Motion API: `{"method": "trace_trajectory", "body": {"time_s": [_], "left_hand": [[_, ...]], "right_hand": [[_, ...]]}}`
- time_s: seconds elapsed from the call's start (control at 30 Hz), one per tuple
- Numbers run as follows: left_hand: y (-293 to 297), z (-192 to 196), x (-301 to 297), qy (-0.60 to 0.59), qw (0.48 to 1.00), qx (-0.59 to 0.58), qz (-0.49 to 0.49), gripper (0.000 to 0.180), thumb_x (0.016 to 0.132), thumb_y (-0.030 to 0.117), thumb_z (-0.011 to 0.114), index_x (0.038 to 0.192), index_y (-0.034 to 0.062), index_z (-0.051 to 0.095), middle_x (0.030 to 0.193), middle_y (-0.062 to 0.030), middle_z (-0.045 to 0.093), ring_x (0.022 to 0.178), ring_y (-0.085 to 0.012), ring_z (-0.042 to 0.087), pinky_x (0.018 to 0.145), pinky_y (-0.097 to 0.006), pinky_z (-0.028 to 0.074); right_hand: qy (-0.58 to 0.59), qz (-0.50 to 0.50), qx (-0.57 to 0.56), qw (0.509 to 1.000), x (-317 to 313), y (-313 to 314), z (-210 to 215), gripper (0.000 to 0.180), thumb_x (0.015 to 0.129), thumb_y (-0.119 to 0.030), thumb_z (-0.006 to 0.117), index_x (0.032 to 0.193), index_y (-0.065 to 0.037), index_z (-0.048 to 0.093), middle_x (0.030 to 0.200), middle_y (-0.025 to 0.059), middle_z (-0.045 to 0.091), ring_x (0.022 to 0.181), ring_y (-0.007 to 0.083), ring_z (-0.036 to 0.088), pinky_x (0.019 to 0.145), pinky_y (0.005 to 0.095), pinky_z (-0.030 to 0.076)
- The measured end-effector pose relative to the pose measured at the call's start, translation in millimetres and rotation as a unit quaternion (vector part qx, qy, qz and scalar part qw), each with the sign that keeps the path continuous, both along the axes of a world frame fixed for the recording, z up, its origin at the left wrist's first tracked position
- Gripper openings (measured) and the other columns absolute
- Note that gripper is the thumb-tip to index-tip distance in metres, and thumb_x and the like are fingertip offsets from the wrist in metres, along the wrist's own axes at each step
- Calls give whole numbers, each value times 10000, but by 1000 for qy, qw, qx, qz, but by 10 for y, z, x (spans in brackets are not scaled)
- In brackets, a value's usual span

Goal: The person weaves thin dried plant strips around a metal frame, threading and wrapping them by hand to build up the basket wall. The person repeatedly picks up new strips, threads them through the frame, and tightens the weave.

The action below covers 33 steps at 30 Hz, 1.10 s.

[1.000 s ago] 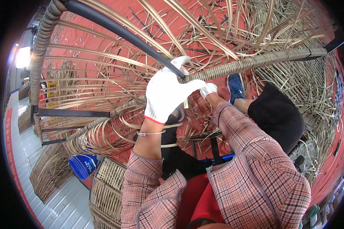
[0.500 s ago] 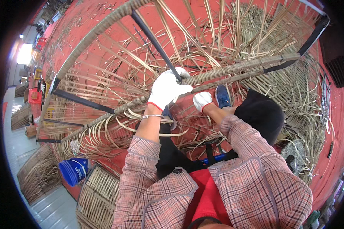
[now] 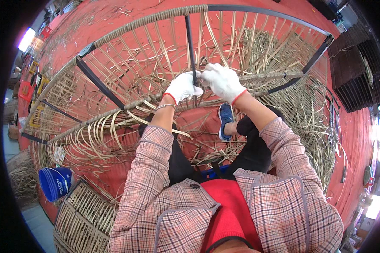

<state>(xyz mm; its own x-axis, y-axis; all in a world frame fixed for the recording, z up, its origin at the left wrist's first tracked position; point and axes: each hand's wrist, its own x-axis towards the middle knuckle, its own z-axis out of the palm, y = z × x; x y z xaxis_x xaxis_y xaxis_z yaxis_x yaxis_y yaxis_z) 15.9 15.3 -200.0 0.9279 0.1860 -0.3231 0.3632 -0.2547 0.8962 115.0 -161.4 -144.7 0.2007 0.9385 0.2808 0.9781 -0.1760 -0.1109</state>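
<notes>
A large curved frame (image 3: 191, 42) with dark metal bars and a rim wrapped in tan strip lies across in front of me. My left hand (image 3: 183, 87), in a white glove, is closed round its lower wrapped bar (image 3: 261, 77), where a dark cross bar joins. Just right of it, my gloved right hand (image 3: 221, 82) has its fingers curled together at the same joint. What those fingers pinch is hidden. Pale strips (image 3: 215, 36) run across the frame's opening. Loose curled strips (image 3: 99, 133) hang from the lower bar on the left.
A heap of strips (image 3: 299, 109) covers the red floor (image 3: 325, 160) at right. Dark stacked panels (image 3: 359, 71) stand beyond it. At lower left are a blue bucket (image 3: 52, 183) and a woven panel (image 3: 84, 219). My blue shoe (image 3: 226, 120) is below the frame.
My right hand has risen from near my foot to the bar beside my left hand. The frame appears lower and more level in view, with my left hand still on it.
</notes>
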Motion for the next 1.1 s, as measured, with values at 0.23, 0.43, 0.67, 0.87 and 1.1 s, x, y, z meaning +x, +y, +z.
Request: {"method": "trace_trajectory", "body": {"time_s": [0.23, 0.43, 0.67, 0.87, 1.1], "left_hand": [[-158, 152, -174, -49, 958, 276, 60, 531, 877, 352, 762, 1334, 109, 643, 991, -128, 762, 919, -248, 727, 839, -396, 553], [-109, 29, -187, -108, 989, 104, 17, 473, 864, 309, 818, 1232, 40, 692, 1027, -91, 753, 930, -173, 704, 863, -332, 546], [-92, -33, -99, -57, 996, 53, 48, 403, 765, 404, 842, 1032, 105, 808, 904, -94, 780, 840, -206, 736, 793, -345, 551], [-35, -213, -7, -72, 995, 22, 60, 186, 857, 207, 844, 938, 46, 797, 749, 16, 695, 645, -74, 564, 591, -273, 450], [-86, -217, -85, -81, 995, -42, -35, 196, 852, 226, 851, 891, 48, 780, 705, 40, 646, 621, -69, 539, 566, -263, 414]], "right_hand": [[367, -98, 21, 925, 267, 194, -383, 241, 913, -295, 721, 999, -72, 754, 927, 156, 749, 887, 321, 720, 812, 419, 547], [247, -134, -26, 959, 399, 305, -528, 273, 883, -319, 706, 967, -63, 755, 887, 170, 729, 897, 353, 703, 839, 452, 532], [157, -144, -201, 956, 536, 598, -571, 286, 845, -324, 672, 967, -106, 811, 1020, 181, 760, 952, 370, 736, 860, 447, 583], [146, -158, -131, 968, 535, 580, -557, 308, 859, -375, 733, 957, -84, 748, 965, 170, 730, 977, 371, 691, 849, 466, 536], [138, -117, 295, 938, 36, -28, -360, 132, 865, -173, 735, 973, -108, 696, 950, 113, 697, 901, 356, 676, 806, 436, 544]]}}
